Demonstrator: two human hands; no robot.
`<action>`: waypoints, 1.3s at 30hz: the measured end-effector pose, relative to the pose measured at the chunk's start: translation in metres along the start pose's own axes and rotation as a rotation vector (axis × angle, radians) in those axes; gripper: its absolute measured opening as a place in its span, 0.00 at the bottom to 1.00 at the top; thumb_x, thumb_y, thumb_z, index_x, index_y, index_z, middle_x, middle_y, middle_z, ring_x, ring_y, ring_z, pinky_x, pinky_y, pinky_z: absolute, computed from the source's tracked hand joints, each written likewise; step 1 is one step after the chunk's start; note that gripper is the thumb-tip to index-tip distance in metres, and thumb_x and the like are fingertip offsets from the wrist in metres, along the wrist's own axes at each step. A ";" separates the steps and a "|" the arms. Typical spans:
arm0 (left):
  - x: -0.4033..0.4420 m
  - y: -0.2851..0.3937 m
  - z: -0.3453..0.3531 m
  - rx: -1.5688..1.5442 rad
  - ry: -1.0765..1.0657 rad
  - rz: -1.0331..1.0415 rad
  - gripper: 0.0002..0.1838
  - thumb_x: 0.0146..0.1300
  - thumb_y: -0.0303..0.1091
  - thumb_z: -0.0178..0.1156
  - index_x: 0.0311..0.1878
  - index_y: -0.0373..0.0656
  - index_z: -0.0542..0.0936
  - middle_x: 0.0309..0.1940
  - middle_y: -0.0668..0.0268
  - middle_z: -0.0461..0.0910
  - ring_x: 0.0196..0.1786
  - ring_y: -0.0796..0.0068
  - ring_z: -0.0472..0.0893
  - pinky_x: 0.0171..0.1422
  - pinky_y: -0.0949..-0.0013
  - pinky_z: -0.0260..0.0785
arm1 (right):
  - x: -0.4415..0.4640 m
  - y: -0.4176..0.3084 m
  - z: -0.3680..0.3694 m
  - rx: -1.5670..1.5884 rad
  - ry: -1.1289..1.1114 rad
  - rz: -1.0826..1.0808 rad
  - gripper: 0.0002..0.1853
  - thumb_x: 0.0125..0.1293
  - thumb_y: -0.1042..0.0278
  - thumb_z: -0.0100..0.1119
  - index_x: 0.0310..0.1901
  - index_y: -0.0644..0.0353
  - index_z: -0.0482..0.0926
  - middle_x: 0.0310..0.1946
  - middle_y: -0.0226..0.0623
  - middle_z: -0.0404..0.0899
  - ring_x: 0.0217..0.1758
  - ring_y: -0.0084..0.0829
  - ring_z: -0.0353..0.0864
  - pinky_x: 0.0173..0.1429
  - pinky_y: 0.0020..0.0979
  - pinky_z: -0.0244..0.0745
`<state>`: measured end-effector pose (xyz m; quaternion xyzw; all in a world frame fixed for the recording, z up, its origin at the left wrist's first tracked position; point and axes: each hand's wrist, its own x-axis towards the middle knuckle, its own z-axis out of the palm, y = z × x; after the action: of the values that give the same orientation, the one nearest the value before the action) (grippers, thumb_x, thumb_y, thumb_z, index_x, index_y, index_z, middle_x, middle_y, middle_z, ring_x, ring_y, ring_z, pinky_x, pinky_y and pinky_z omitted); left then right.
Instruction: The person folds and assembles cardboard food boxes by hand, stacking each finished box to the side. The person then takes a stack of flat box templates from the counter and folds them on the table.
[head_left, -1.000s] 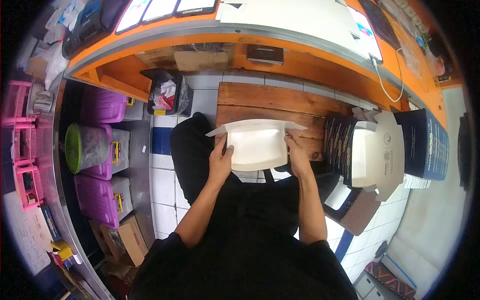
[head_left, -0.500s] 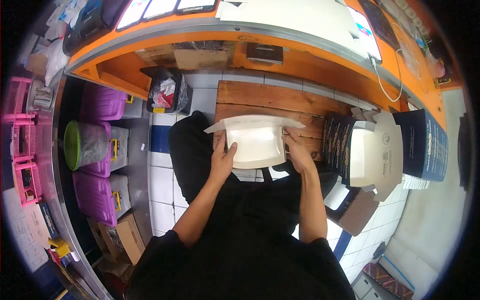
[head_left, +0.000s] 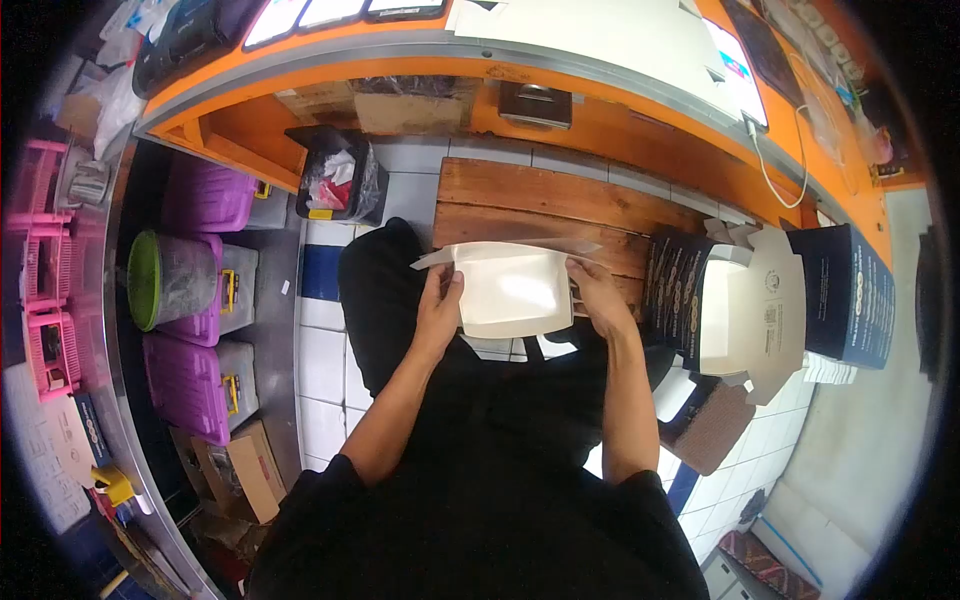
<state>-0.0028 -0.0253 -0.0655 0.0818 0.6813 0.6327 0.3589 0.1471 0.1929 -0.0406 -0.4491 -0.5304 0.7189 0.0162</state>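
A cardboard food box (head_left: 513, 290) with a white inside is held up in front of my lap, its open side facing me and its lid flap standing out at the far side. My left hand (head_left: 439, 305) grips its left wall, thumb along the near side. On the right wall, my right hand (head_left: 598, 297) holds on near the far corner, fingers partly hidden behind the cardboard. To the right stands a stack of folded dark-printed boxes, the top one an open box (head_left: 728, 315) with its white inside showing.
A wooden bench (head_left: 540, 195) lies beyond the box. Left of it stands a black bin (head_left: 343, 185) with rubbish. Purple-lidded containers (head_left: 190, 385) fill the left shelf. An orange counter (head_left: 640, 130) runs across the back, with phones and white sheets on top.
The lid flap of the box has tilted further back and now looks narrower. My left hand has shifted its grip slightly up along the left wall, and the thumb sits higher.
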 end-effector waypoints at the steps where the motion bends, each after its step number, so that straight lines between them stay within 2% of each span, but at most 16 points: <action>1: 0.002 -0.009 -0.001 -0.001 0.000 -0.002 0.23 0.79 0.38 0.53 0.71 0.37 0.69 0.66 0.56 0.74 0.67 0.68 0.73 0.72 0.66 0.62 | 0.000 0.004 0.000 -0.001 0.000 0.002 0.21 0.79 0.60 0.52 0.63 0.66 0.78 0.54 0.37 0.82 0.56 0.30 0.77 0.63 0.31 0.70; 4: 0.006 -0.016 0.002 -0.007 0.018 0.117 0.26 0.77 0.37 0.55 0.73 0.35 0.66 0.66 0.55 0.74 0.67 0.66 0.74 0.72 0.65 0.63 | 0.004 0.021 -0.001 0.034 0.034 -0.072 0.22 0.79 0.60 0.53 0.64 0.67 0.77 0.55 0.37 0.81 0.57 0.29 0.77 0.64 0.29 0.69; 6: 0.000 -0.007 0.010 0.041 0.026 0.151 0.28 0.77 0.38 0.56 0.74 0.34 0.66 0.67 0.53 0.74 0.70 0.65 0.71 0.74 0.65 0.61 | 0.008 0.025 -0.003 -0.050 0.023 -0.195 0.25 0.78 0.55 0.53 0.68 0.63 0.73 0.58 0.38 0.81 0.61 0.32 0.77 0.61 0.36 0.76; 10: 0.014 -0.018 0.007 0.240 0.060 0.258 0.28 0.75 0.37 0.56 0.73 0.33 0.67 0.66 0.49 0.75 0.70 0.59 0.72 0.74 0.62 0.61 | -0.004 0.006 0.001 0.008 0.053 -0.106 0.25 0.78 0.56 0.55 0.68 0.63 0.74 0.60 0.37 0.80 0.63 0.31 0.77 0.64 0.33 0.74; 12: 0.027 -0.021 0.006 0.422 0.018 0.398 0.26 0.73 0.34 0.56 0.71 0.33 0.70 0.66 0.45 0.75 0.68 0.50 0.74 0.74 0.59 0.61 | -0.008 -0.001 0.004 0.185 0.120 -0.057 0.24 0.77 0.58 0.56 0.66 0.67 0.76 0.61 0.38 0.79 0.64 0.30 0.76 0.64 0.30 0.74; 15: 0.028 -0.003 0.012 0.531 0.057 0.329 0.25 0.72 0.33 0.55 0.70 0.38 0.72 0.65 0.44 0.75 0.67 0.45 0.75 0.72 0.55 0.63 | -0.010 -0.004 0.017 0.260 0.192 -0.170 0.26 0.77 0.55 0.57 0.67 0.67 0.75 0.61 0.41 0.80 0.62 0.29 0.78 0.65 0.30 0.73; 18: 0.025 0.006 0.018 0.554 0.128 0.248 0.24 0.72 0.33 0.53 0.70 0.41 0.73 0.62 0.44 0.77 0.67 0.44 0.74 0.71 0.53 0.65 | -0.002 0.012 0.024 0.209 0.254 -0.263 0.26 0.77 0.56 0.57 0.66 0.69 0.75 0.61 0.43 0.79 0.63 0.31 0.78 0.67 0.29 0.70; 21: 0.027 -0.006 0.013 0.598 0.171 0.269 0.23 0.73 0.33 0.52 0.70 0.43 0.73 0.59 0.45 0.79 0.66 0.43 0.75 0.69 0.52 0.66 | 0.003 0.025 0.027 0.170 0.287 -0.287 0.25 0.77 0.58 0.56 0.66 0.70 0.75 0.62 0.45 0.79 0.65 0.33 0.77 0.70 0.29 0.67; 25: 0.023 -0.012 0.012 0.516 0.187 0.198 0.23 0.74 0.33 0.52 0.70 0.42 0.74 0.58 0.44 0.79 0.64 0.44 0.76 0.70 0.55 0.67 | 0.007 0.034 0.019 0.183 0.274 -0.252 0.24 0.76 0.61 0.57 0.66 0.70 0.75 0.62 0.46 0.79 0.66 0.33 0.76 0.70 0.30 0.67; 27: 0.028 -0.018 0.011 0.431 0.163 0.269 0.22 0.76 0.36 0.51 0.69 0.39 0.75 0.58 0.45 0.80 0.64 0.50 0.78 0.69 0.58 0.68 | 0.012 0.032 0.013 0.171 0.235 -0.189 0.25 0.75 0.61 0.58 0.68 0.66 0.74 0.61 0.41 0.79 0.63 0.32 0.77 0.63 0.33 0.74; 28: 0.029 -0.021 0.011 0.431 0.162 0.271 0.22 0.76 0.36 0.51 0.69 0.39 0.75 0.58 0.45 0.80 0.64 0.50 0.78 0.69 0.58 0.68 | 0.012 0.033 0.011 0.172 0.237 -0.191 0.25 0.75 0.61 0.58 0.68 0.66 0.74 0.61 0.41 0.79 0.63 0.32 0.77 0.63 0.33 0.74; 30: 0.030 -0.023 0.013 0.282 0.155 0.277 0.23 0.78 0.39 0.51 0.68 0.35 0.75 0.61 0.47 0.79 0.64 0.58 0.77 0.70 0.64 0.66 | 0.012 0.029 0.009 0.166 0.194 -0.123 0.25 0.74 0.59 0.57 0.68 0.61 0.75 0.58 0.38 0.81 0.59 0.32 0.79 0.58 0.34 0.76; 33: 0.030 -0.022 0.011 0.172 0.123 0.233 0.25 0.80 0.41 0.50 0.69 0.33 0.73 0.64 0.51 0.76 0.67 0.63 0.74 0.72 0.67 0.62 | 0.005 0.018 0.011 0.225 0.128 -0.068 0.23 0.74 0.58 0.57 0.66 0.58 0.76 0.54 0.35 0.81 0.55 0.31 0.80 0.54 0.33 0.77; 34: 0.030 -0.020 0.009 0.173 0.123 0.233 0.25 0.80 0.41 0.50 0.69 0.33 0.73 0.64 0.51 0.76 0.67 0.63 0.74 0.72 0.67 0.62 | 0.001 0.013 0.012 0.225 0.127 -0.068 0.23 0.74 0.58 0.57 0.66 0.58 0.76 0.54 0.35 0.81 0.55 0.31 0.80 0.54 0.33 0.77; 36: 0.027 -0.015 0.006 -0.063 0.042 0.092 0.25 0.80 0.41 0.50 0.70 0.33 0.72 0.65 0.53 0.74 0.69 0.65 0.71 0.74 0.68 0.59 | -0.007 0.005 0.015 0.257 0.112 -0.020 0.24 0.74 0.63 0.55 0.66 0.69 0.74 0.56 0.42 0.80 0.55 0.28 0.79 0.60 0.28 0.74; 39: 0.024 -0.003 0.008 -0.077 0.046 0.048 0.26 0.80 0.42 0.49 0.72 0.33 0.71 0.63 0.55 0.75 0.68 0.66 0.71 0.74 0.68 0.60 | 0.008 0.019 0.011 0.101 0.123 -0.127 0.23 0.75 0.62 0.54 0.65 0.69 0.75 0.53 0.42 0.82 0.51 0.27 0.80 0.54 0.28 0.75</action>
<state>-0.0143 -0.0062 -0.0765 0.0695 0.6626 0.6684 0.3307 0.1436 0.1801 -0.0595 -0.4563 -0.5190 0.7133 0.1168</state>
